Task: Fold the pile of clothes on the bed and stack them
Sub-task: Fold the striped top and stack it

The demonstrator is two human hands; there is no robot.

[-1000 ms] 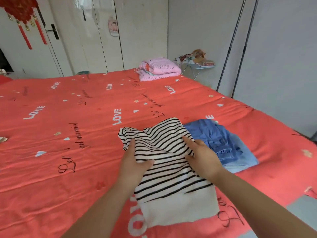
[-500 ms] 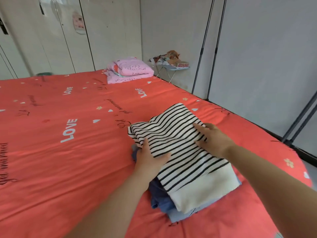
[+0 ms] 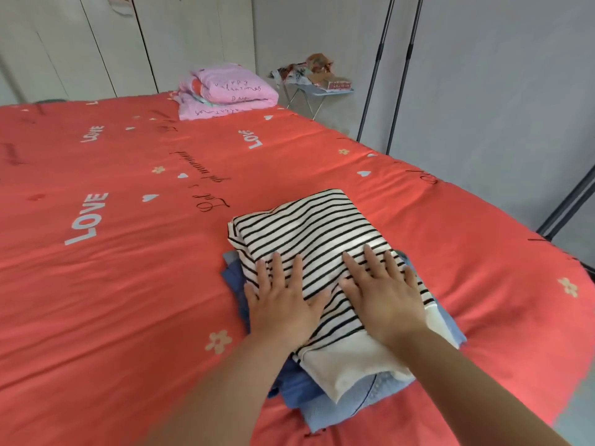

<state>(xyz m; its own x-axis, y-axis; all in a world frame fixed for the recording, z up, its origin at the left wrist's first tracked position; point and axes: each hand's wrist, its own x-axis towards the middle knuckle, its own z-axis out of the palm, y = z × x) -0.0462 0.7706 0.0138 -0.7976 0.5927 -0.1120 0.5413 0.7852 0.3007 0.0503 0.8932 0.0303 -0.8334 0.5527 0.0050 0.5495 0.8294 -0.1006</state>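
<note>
- On my screen I see the striped top (image 3: 309, 239), folded flat, white with thin black lines and a plain white band at the near end.
- It lies on top of the blue clothes (image 3: 335, 410). They poke out from under it at 9 o'clock and 6 o'clock (dark blue on one side, light blue at the near end).
- This little stack sits on the bed (image 3: 112, 300), near the edge at 3 o'clock and close to me.
- My left hand (image 3: 283, 304) lies flat on the striped top at its 8 o'clock side. The fingers are straight and spread out, and it holds nothing.
- My right hand (image 3: 386, 294) lies flat too, at the 5 o'clock side of the top. Its fingers are straight and a bit spread, and it holds nothing.
- The two hands are just beside each other, with both palms down on the cloth.
- The bed has a red cover with the word LOVE, little hearts and flowers on it.
- Far off at 11 o'clock from the stack there is folded pink bedding (image 3: 228, 91) at the far end of the bed.
- At 12 o'clock, past the bed, a small folding table (image 3: 322, 91) stands with some mixed stuff on it that I can't make out.
- Two dark poles (image 3: 376, 66) go up by the grey wall at 1 o'clock.
- Pale closet doors (image 3: 128, 43) stand behind the bed at 10 o'clock.
</note>
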